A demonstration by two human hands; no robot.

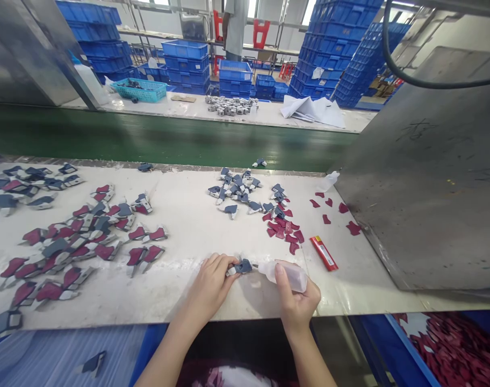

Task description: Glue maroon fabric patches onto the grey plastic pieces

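Presently, left hand (pixel 215 277) narrow, thumb and fingertips closed on the pale end of a blue-grey part (pixel 244 266) near the front edge of the white surface (pixel 188 209). Right hand (pixel 299 301) wrapped around a translucent squeeze bottle (pixel 291 276), nozzle pointing left at the part; contact or slight gap at the tip: cannot tell. Beyond the hands: loose blue-grey parts (pixel 237 185) and, just beside them, a heap of red pieces (pixel 283 231). Parts bearing red faces (pixel 103 251) lie to the left.

Risks (judged): a hard squeeze could flood the part, and excess liquid could run to the left fingertips. With so small a pinch, a push from the nozzle could twist the part, so liquid would land off target or on the surface. Red pieces overlap in their heap; a stray drip there could foul several together.

Writing: red packet (pixel 324 253), yellow at one end, carries pale print too small to read; brand not determined. Metal panel (pixel 430 177) at right bears dark handwritten strokes, character-like, not legible with confidence. Pale tags on the stacked blue crates (pixel 323 48): wording unreadable. Bottle: no label made out.
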